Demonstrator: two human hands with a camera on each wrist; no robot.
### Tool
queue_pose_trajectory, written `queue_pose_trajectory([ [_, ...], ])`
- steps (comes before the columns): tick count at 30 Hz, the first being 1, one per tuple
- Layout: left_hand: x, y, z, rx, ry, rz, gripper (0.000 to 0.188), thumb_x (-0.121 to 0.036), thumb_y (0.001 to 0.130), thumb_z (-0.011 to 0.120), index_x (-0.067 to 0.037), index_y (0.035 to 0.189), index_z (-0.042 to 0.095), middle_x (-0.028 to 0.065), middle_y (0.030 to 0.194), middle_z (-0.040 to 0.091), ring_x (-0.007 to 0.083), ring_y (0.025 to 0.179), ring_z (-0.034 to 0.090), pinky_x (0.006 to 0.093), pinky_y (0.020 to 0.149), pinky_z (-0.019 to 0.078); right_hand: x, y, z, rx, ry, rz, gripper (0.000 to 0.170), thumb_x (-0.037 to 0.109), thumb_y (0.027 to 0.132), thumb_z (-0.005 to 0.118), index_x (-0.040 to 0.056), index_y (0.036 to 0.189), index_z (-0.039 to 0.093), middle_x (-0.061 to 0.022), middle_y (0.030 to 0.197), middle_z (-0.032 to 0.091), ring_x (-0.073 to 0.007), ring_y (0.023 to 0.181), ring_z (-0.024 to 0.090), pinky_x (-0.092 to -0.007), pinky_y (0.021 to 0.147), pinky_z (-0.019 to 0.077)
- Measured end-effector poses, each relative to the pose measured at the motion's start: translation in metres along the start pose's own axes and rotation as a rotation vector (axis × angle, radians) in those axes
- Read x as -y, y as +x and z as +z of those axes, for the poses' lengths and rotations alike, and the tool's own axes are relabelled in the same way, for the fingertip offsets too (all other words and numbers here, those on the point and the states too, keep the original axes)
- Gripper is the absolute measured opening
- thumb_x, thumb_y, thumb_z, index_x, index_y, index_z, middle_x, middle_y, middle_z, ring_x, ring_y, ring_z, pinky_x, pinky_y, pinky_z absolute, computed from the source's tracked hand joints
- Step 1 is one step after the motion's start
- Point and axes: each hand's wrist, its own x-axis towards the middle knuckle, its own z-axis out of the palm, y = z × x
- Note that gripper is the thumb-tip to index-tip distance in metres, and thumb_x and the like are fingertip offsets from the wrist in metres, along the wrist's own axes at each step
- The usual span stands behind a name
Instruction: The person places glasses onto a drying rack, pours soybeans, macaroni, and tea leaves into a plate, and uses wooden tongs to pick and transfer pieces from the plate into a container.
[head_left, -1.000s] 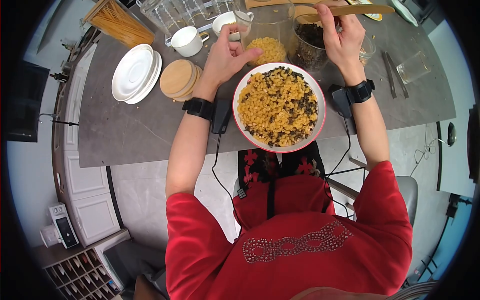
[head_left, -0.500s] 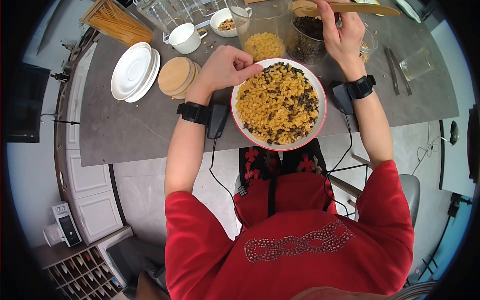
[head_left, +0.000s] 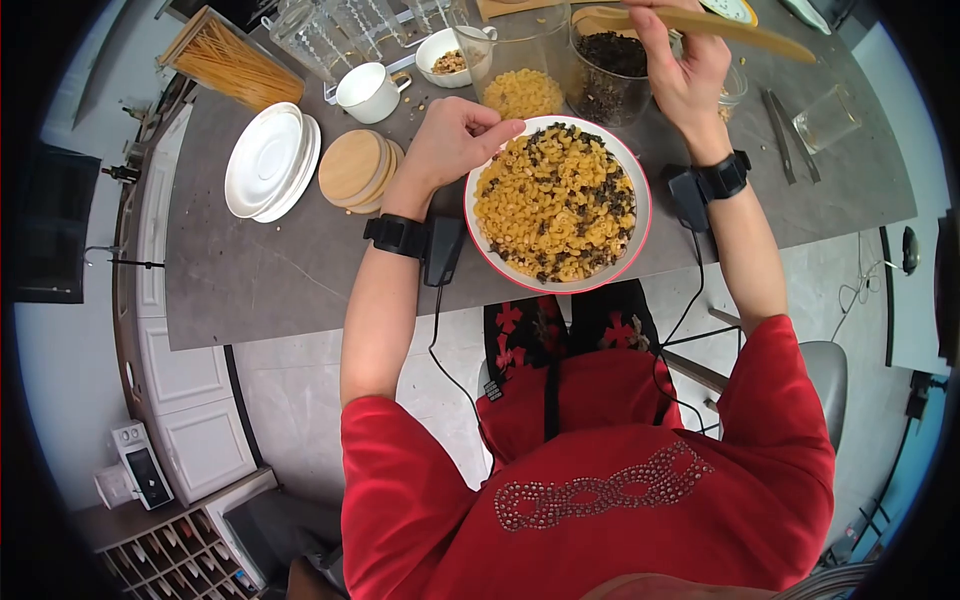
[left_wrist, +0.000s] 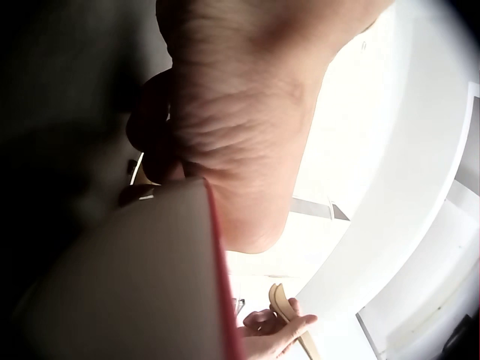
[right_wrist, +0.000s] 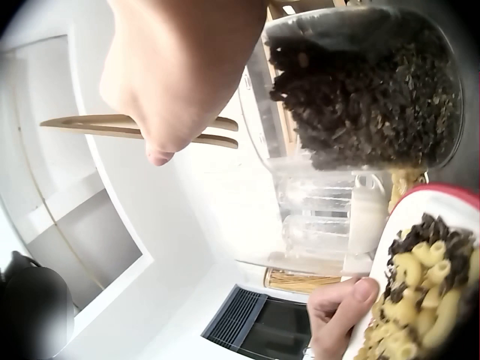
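Observation:
My left hand (head_left: 455, 145) pinches the far-left rim of a white, red-rimmed bowl (head_left: 618, 262). Macaroni (head_left: 545, 190) mixed with dark, shrivelled flakes fills this bowl; the left wrist view shows only its pale outer wall (left_wrist: 142, 277). Raised at the right, my right hand (head_left: 690, 80) grips wooden tongs (head_left: 755, 38), whose two arms stick out on both sides of the fist (right_wrist: 176, 82) in the right wrist view. Beneath and left of that hand stands a clear container of dark flakes (head_left: 610, 75). A clear jar of dry macaroni (head_left: 523, 92) is just behind the bowl.
Stacked white saucers (head_left: 265, 165) and round wooden coasters (head_left: 352, 165) lie on the left. Behind are a white cup (head_left: 368, 95), a cup with nuts (head_left: 445, 60), glasses and a spaghetti box (head_left: 235, 65). Dark tongs (head_left: 785, 140) and a glass (head_left: 828, 122) stand right.
My left hand has come back from beside the macaroni jar to the bowl's rim. The right hand stays high with the wooden tongs, their right-hand end now angled lower.

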Motion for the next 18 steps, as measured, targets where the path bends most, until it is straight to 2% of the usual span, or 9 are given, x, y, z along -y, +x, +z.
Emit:
queue_pose_trajectory([
  [2, 0.002, 0.001, -0.001, -0.005, 0.011, 0.004, 0.037, -0.027, 0.094, 0.078, 0.006, 0.077, 0.073, 0.0014, 0.052, 0.056, 0.0039, 0.051, 0.043, 0.027, 0.048, 0.0348, 0.009, -0.001, -0.002, 0.097, 0.176, 0.002, 0.014, 0.015, 0.095, 0.076, 0.0032, 0.102, 0.077, -0.0058, 0.1, 0.078, -0.0176, 0.088, 0.073, -0.0307, 0.078, 0.0559],
  [3, 0.002, 0.001, -0.001, -0.003, 0.023, 0.011, 0.037, -0.028, 0.094, 0.078, 0.005, 0.078, 0.074, 0.0024, 0.052, 0.057, 0.0046, 0.05, 0.044, 0.0279, 0.048, 0.0354, 0.013, 0.0, -0.002, 0.137, 0.188, -0.063, 0.013, 0.008, 0.09, 0.08, 0.0045, 0.102, 0.078, -0.0055, 0.099, 0.078, -0.0182, 0.084, 0.073, -0.0305, 0.074, 0.0559],
  [4, 0.005, 0.0, 0.001, -0.013, 0.023, 0.009, 0.037, -0.028, 0.094, 0.078, 0.005, 0.078, 0.074, 0.0024, 0.052, 0.057, 0.0046, 0.05, 0.044, 0.0279, 0.048, 0.0354, 0.021, -0.002, -0.001, 0.207, 0.276, -0.021, 0.014, 0.01, 0.088, 0.082, 0.0045, 0.101, 0.078, -0.0058, 0.098, 0.078, -0.0196, 0.082, 0.073, -0.0309, 0.072, 0.0559],
  [6, 0.009, 0.0, 0.005, -0.06, -0.019, 0.034, 0.037, -0.03, 0.095, 0.077, 0.005, 0.082, 0.076, 0.0058, 0.053, 0.06, 0.0064, 0.05, 0.045, 0.0299, 0.048, 0.0375, 0.028, -0.006, -0.005, 0.449, 0.232, -0.042, 0.019, 0.005, 0.092, 0.078, -0.0012, 0.11, 0.072, -0.0113, 0.109, 0.075, -0.0201, 0.097, 0.071, -0.0321, 0.083, 0.0557],
  [8, 0.012, 0.001, 0.001, -0.072, 0.001, 0.031, 0.037, -0.031, 0.096, 0.076, 0.004, 0.083, 0.076, 0.007, 0.054, 0.062, 0.0071, 0.049, 0.046, 0.0306, 0.049, 0.0386, 0.033, -0.004, -0.002, 0.461, 0.23, -0.015, 0.021, 0.007, 0.09, 0.081, 0.0009, 0.109, 0.074, -0.0082, 0.107, 0.076, -0.0188, 0.096, 0.072, -0.0313, 0.082, 0.0563],
  [10, 0.015, 0.001, 0.0, -0.08, 0.02, 0.026, 0.037, -0.032, 0.097, 0.074, 0.004, 0.085, 0.077, 0.0083, 0.055, 0.063, 0.0077, 0.049, 0.048, 0.0312, 0.049, 0.0396, 0.047, -0.003, 0.0, 0.6, 0.249, -0.007, 0.02, 0.015, 0.086, 0.085, 0.0036, 0.1, 0.076, -0.0071, 0.092, 0.077, -0.0243, 0.084, 0.075, -0.0332, 0.073, 0.0577],
  [13, 0.018, 0.002, 0.0, -0.085, -0.084, 0.079, 0.042, -0.034, 0.098, 0.071, 0.005, 0.083, 0.076, 0.0074, 0.054, 0.062, 0.0083, 0.05, 0.049, 0.0311, 0.049, 0.0403, 0.048, -0.005, 0.0, 0.678, 0.205, 0.011, 0.023, 0.019, 0.087, 0.085, 0.0038, 0.101, 0.076, -0.0075, 0.092, 0.076, -0.025, 0.081, 0.076, -0.033, 0.071, 0.0584],
  [18, 0.017, 0.001, -0.005, -0.028, -0.252, -0.018, 0.05, -0.034, 0.098, 0.069, 0.005, 0.066, 0.07, 0.0022, 0.05, 0.055, 0.0078, 0.05, 0.048, 0.028, 0.05, 0.0362, 0.054, -0.009, 0.003, 0.722, 0.249, 0.001, 0.025, 0.022, 0.088, 0.084, 0.0034, 0.102, 0.075, -0.0086, 0.094, 0.076, -0.0263, 0.079, 0.076, -0.0332, 0.068, 0.0585],
])
